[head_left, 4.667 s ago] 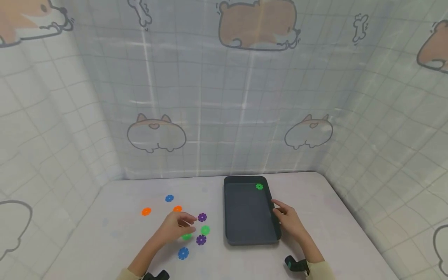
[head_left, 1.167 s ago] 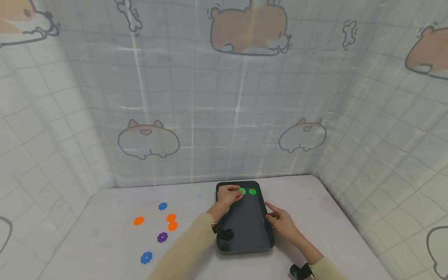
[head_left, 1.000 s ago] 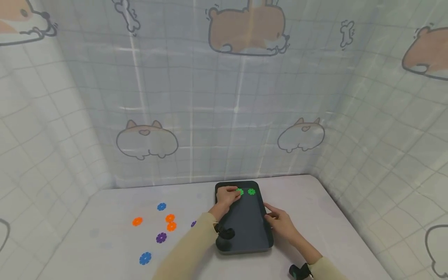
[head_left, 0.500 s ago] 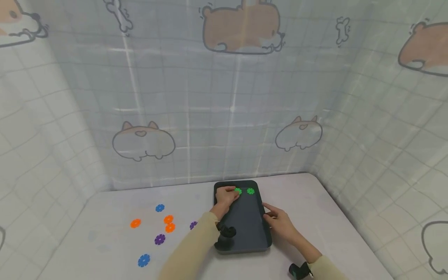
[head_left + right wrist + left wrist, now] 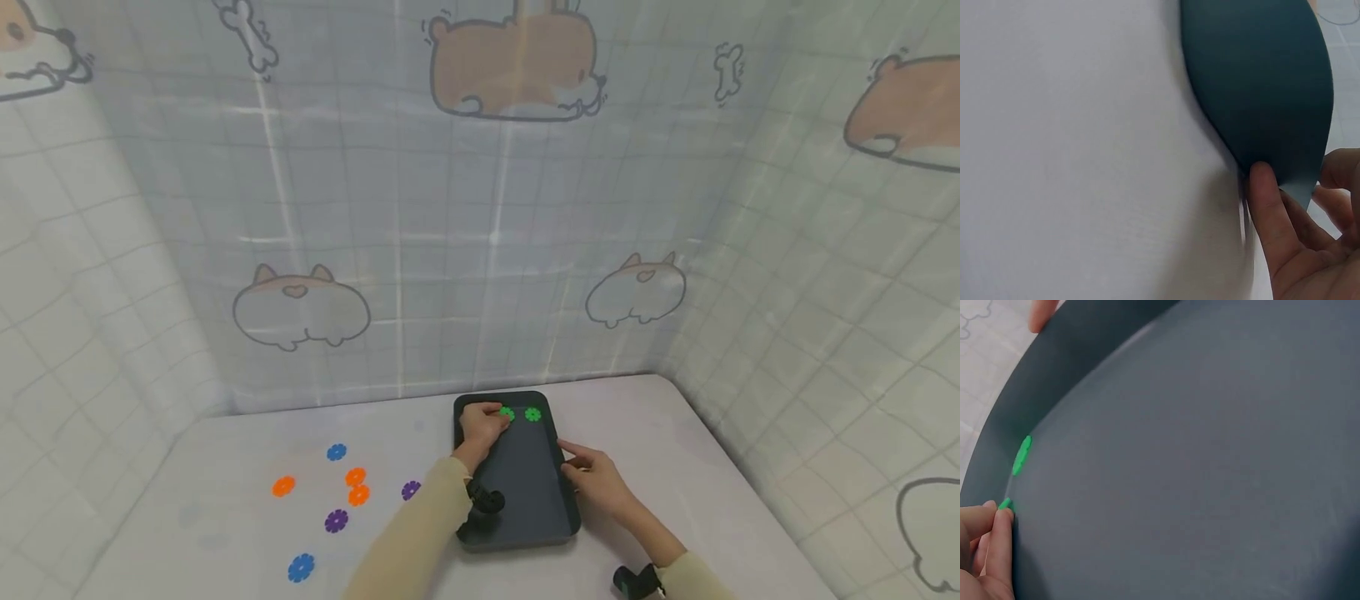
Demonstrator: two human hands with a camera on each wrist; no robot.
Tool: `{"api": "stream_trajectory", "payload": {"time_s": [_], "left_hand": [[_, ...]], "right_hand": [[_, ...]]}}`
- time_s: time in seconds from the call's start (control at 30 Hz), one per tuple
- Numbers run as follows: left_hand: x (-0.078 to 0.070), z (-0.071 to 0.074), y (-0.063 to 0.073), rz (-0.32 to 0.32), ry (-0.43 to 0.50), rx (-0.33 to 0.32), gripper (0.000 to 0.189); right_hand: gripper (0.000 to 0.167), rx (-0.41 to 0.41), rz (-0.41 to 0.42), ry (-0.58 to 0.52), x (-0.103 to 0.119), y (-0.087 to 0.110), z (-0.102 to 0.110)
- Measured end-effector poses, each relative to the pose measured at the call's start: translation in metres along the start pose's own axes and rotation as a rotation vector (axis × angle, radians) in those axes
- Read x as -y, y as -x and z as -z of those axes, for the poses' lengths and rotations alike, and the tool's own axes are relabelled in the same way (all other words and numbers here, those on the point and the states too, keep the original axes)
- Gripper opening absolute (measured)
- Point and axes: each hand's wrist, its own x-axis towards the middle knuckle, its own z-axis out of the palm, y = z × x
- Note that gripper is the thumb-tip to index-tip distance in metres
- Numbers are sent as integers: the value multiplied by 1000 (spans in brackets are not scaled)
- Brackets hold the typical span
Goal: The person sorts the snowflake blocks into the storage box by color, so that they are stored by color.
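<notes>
At the far end of a dark grey tray, my left hand pinches a green notched plastic disc between thumb and fingertips. The left wrist view shows this disc's edge poking out above the fingertips, near the tray's floor. A second green disc lies to its right by the far wall. My right hand rests against the tray's right side, fingers fairly straight. In the right wrist view one fingertip touches the outer wall low down, while other fingers are near the rim.
Left of the tray, loose discs lie on the white table: several orange, purple and blue ones, such as an orange disc, a purple disc and a blue disc. My left sleeve hides part of the table. A patterned curtain surrounds it.
My left hand has gone from the discs on the table into the tray with a green disc. Lately that disc has shifted slightly left of the other. My right hand stays at the tray's side.
</notes>
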Motion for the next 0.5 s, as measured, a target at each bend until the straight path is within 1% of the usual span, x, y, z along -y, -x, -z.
{"api": "stream_trajectory", "payload": {"time_s": [0.13, 0.2, 0.37, 0.5], "left_hand": [[0, -2, -3, -47, -75, 6, 30], [-1, -3, -5, -60, -102, 2, 29], [-2, -5, -7, -41, -143, -11, 28], [-1, -6, -6, -52, -223, -41, 26]], "right_hand": [[45, -2, -19, -6, 0, -2, 1], [45, -3, -28, -11, -1, -3, 1], [45, -7, -30, -12, -1, -3, 0], [45, -5, -32, -14, -1, -2, -1]]}}
